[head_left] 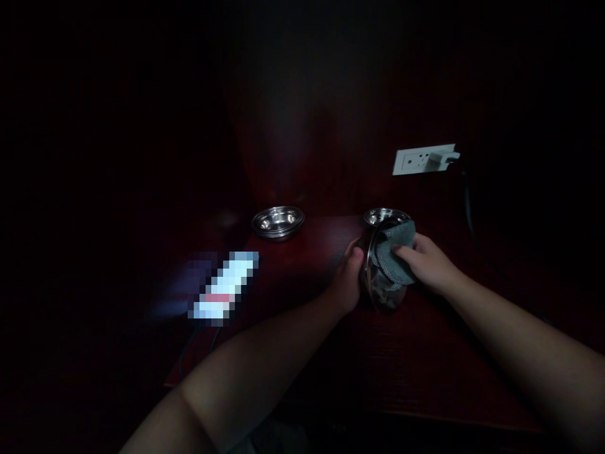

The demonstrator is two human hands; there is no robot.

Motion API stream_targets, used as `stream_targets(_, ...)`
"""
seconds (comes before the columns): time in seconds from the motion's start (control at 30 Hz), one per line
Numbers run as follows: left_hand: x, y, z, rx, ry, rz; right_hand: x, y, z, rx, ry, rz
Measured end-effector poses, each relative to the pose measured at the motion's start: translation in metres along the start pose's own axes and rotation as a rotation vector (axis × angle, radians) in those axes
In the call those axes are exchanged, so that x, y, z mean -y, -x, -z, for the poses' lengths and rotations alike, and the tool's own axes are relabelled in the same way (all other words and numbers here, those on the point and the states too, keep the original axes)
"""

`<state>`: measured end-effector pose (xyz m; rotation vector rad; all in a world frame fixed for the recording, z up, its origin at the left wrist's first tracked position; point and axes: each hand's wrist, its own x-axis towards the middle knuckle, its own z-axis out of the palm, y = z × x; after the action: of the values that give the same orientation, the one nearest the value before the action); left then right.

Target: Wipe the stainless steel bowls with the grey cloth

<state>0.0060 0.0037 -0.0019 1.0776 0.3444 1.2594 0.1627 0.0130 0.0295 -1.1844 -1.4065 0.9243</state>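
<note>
Between my hands, above the dark red table (378, 366), a shiny metal bowl (372, 277) is tilted on its side. My left hand (348, 280) grips its left side, thumb near the rim. A grey cloth (396, 255) is held in my right hand (428, 261), pressed over the bowl's right side, and covers part of it. Just behind the cloth sits another metal bowl (382, 215), its near side hidden. A stack of several metal bowls (278, 222) stands farther left.
A bright-screened phone (225, 287), blurred out, lies at the left with a cable (182, 356) running from its lower end. At the back right a white socket plate (423, 159) holds a plug with a dark cord (467, 205). The surroundings are very dark.
</note>
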Motion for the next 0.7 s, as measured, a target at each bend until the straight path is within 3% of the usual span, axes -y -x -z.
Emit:
stream_targets(0.17,0.002,-0.002,0.0,-0.013,0.085,0.029,-0.006,-0.002,-0.004,-0.056,0.081,0.108)
stream_targets(0.4,-0.011,-0.002,0.0,0.084,0.185,0.365,-0.005,-0.005,0.007,-0.123,0.217,0.238)
stream_targets(0.57,-0.013,-0.004,0.002,0.118,0.2,0.478,-0.003,-0.006,0.015,-0.068,0.367,0.303)
stream_targets(0.7,-0.013,-0.005,0.001,0.08,0.141,0.52,-0.003,-0.006,0.014,-0.08,0.411,0.333)
